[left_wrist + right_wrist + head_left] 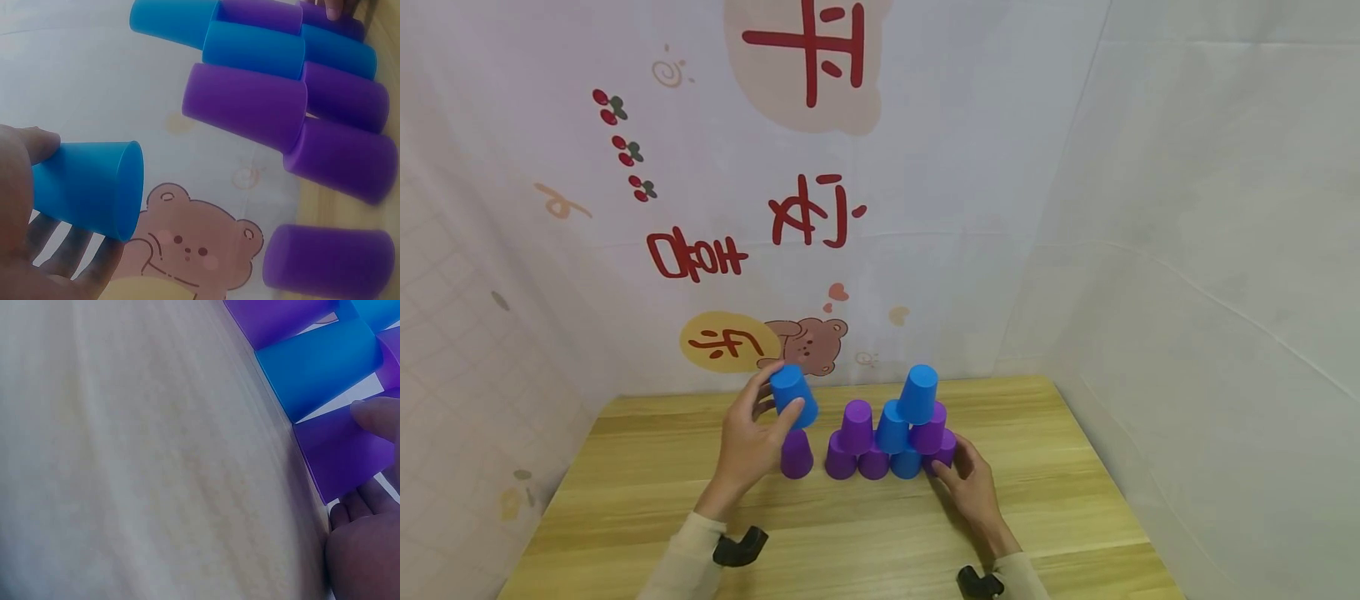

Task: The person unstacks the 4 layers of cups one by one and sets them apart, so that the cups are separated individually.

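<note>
My left hand (747,446) grips an upside-down blue cup (792,396), slightly tilted, thumb on one side and fingers on the other. Below it a lone purple cup (796,458) stands upside down on the table. To the right rises a pyramid of upside-down cups: a bottom row with a purple cup (841,461) at its left end, a middle row with a purple cup (857,427), a blue cup (892,429) and another purple one, and a blue cup (918,394) on top. My right hand (976,492) holds the rightmost bottom purple cup (340,450) between thumb and fingers.
The wooden table (850,533) ends at a white cloth backdrop (955,250) printed with red characters and a bear (812,346). More white cloth (1225,250) hangs at the right side. A gap separates the lone purple cup from the pyramid.
</note>
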`<control>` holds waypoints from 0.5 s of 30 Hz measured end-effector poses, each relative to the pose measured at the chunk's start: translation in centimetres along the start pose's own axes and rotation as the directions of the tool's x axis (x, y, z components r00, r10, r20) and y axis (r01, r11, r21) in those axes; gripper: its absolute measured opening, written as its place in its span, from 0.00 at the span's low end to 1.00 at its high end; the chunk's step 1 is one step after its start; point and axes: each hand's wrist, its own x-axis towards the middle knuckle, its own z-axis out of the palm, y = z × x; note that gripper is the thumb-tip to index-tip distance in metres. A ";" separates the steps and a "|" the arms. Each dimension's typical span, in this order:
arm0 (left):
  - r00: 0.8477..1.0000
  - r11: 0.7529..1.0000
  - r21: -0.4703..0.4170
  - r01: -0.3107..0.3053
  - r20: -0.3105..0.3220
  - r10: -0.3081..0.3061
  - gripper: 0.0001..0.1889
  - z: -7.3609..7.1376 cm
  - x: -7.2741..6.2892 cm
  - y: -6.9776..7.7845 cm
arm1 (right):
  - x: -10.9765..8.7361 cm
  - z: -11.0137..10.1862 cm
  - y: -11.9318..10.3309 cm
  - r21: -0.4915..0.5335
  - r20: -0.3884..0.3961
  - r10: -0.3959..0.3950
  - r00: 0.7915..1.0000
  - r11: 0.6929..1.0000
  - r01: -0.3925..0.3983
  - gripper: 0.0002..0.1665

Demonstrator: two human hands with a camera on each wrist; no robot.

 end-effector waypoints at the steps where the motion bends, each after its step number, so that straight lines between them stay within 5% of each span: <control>1: 1.000 1.000 0.000 0.007 -0.002 -0.007 0.34 -0.1 -0.1 0.0 | 0.0 0.0 0.0 -0.001 0.000 0.001 1.000 1.000 -0.001 0.38; 15: 0.996 0.993 0.084 0.081 -0.042 -0.077 0.35 -2.0 -1.3 -1.6 | 0.1 -0.1 0.1 0.028 0.006 -0.017 1.000 0.999 0.017 0.37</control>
